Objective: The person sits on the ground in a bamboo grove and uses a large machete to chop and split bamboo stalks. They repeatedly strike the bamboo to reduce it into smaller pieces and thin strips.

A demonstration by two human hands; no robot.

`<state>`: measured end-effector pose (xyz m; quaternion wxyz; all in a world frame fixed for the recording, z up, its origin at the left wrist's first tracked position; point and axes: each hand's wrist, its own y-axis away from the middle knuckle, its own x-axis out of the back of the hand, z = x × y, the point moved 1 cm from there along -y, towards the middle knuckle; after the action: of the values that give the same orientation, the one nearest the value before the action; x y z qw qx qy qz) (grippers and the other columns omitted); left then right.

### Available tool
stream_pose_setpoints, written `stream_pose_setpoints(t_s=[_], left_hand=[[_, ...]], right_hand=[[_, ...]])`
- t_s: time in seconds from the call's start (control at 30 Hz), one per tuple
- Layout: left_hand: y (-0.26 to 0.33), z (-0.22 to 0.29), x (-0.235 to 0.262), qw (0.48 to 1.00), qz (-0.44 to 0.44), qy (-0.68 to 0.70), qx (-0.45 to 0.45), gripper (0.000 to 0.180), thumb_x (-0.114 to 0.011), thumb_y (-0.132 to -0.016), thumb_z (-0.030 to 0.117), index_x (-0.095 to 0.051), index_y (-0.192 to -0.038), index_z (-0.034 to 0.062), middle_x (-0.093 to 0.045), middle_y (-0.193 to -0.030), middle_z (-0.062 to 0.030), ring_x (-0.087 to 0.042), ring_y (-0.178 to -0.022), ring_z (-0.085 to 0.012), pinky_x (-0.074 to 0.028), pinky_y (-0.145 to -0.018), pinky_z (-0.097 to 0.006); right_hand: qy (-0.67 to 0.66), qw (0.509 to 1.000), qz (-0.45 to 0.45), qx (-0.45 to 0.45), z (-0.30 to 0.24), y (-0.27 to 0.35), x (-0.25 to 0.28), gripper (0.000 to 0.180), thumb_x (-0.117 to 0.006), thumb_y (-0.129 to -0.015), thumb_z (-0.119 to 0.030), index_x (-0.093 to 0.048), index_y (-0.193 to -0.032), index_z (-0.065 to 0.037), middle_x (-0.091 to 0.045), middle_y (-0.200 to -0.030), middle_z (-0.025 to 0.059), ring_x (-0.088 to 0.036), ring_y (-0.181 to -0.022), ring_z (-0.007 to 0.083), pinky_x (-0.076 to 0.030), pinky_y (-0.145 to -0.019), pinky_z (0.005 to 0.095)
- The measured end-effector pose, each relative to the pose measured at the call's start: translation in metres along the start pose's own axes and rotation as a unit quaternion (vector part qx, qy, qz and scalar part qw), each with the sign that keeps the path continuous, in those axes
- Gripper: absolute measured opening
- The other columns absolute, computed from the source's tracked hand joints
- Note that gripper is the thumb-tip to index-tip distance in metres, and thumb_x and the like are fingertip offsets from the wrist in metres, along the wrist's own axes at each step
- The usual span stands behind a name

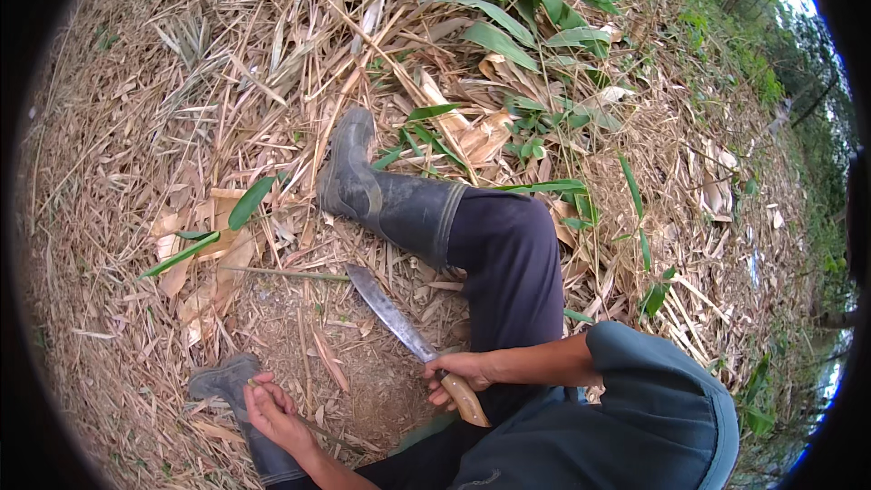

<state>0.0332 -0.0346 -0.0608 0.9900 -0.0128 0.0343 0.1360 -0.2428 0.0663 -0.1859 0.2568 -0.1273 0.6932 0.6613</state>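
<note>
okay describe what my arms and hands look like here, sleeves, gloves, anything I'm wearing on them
Both hands are bare: no gloves, rings or watch visible. The right hand has a bare forearm running into a blue-grey sleeve pushed up near the elbow. The left hand shows a bare forearm; no sleeve in view.

Two boots (381, 191), one machete (399, 322)

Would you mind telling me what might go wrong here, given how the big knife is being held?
1. The right hand grips the machete with its blade lying beside the booted leg; a slip might cut it.
2. The left hand pinches a thin stick close by and could stray toward the edge.
3. Dry leaf litter may make footing slippery.
</note>
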Motion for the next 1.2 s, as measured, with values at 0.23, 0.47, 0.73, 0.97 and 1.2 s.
stream_pose_setpoints(t_s=[0.23,0.47,0.73,0.97,1.2], left_hand=[[0.004,0.004,0.004,0.999,-0.026,0.029,-0.005,0.028,-0.044,-0.108,0.021,-0.058,-0.103,-0.0023,-0.039,-0.068,0.0023,-0.032,-0.053,-0.0028,-0.026,-0.046,-0.020],[0.015,-0.001,-0.002,0.996,-0.082,-0.019,-0.019,0.030,-0.047,-0.108,0.022,-0.059,-0.106,-0.0055,-0.043,-0.069,0.0016,-0.035,-0.055,-0.0035,-0.028,-0.048,-0.020],[0.019,-0.001,-0.013,0.991,-0.126,-0.010,-0.038,0.036,-0.048,-0.107,0.023,-0.062,-0.113,-0.0091,-0.045,-0.070,0.0021,-0.037,-0.055,-0.0037,-0.031,-0.050,-0.021],[0.025,-0.003,-0.014,0.992,-0.122,-0.009,0.000,0.031,-0.050,-0.107,0.021,-0.063,-0.118,-0.0053,-0.046,-0.069,0.0052,-0.038,-0.058,-0.0020,-0.031,-0.052,-0.020],[0.029,-0.006,-0.026,0.990,-0.134,-0.007,0.032,0.025,-0.053,-0.107,0.022,-0.062,-0.108,-0.0011,-0.051,-0.071,0.0016,-0.042,-0.060,-0.0037,-0.034,-0.054,-0.020]], right_hand=[[-0.119,0.977,-0.171,0.048,-0.014,0.036,-0.035,0.026,-0.059,-0.094,-0.016,-0.049,-0.070,-0.013,-0.054,-0.064,-0.0012,-0.044,-0.047,0.0083,-0.042,-0.052,0.0294],[0.080,0.883,-0.345,0.310,-0.074,0.085,-0.104,0.016,-0.054,-0.081,-0.017,-0.053,-0.089,-0.004,-0.065,-0.089,0.0222,-0.061,-0.064,0.0201,-0.052,-0.068,0.0326],[-0.019,0.847,-0.445,0.289,-0.105,0.086,-0.124,0.022,-0.056,-0.075,-0.015,-0.051,-0.095,-0.008,-0.061,-0.080,0.0140,-0.047,-0.047,0.0125,-0.045,-0.066,0.0328],[0.258,0.856,-0.231,0.384,-0.107,0.080,-0.119,0.013,-0.053,-0.075,0.000,-0.050,-0.087,-0.004,-0.054,-0.073,0.0048,-0.054,-0.055,0.0130,-0.045,-0.056,0.0271],[0.467,0.582,0.142,0.650,-0.117,0.058,-0.113,0.009,-0.062,-0.073,0.000,-0.058,-0.080,-0.003,-0.061,-0.066,0.0088,-0.061,-0.058,0.0204,-0.047,-0.058,0.0323]])
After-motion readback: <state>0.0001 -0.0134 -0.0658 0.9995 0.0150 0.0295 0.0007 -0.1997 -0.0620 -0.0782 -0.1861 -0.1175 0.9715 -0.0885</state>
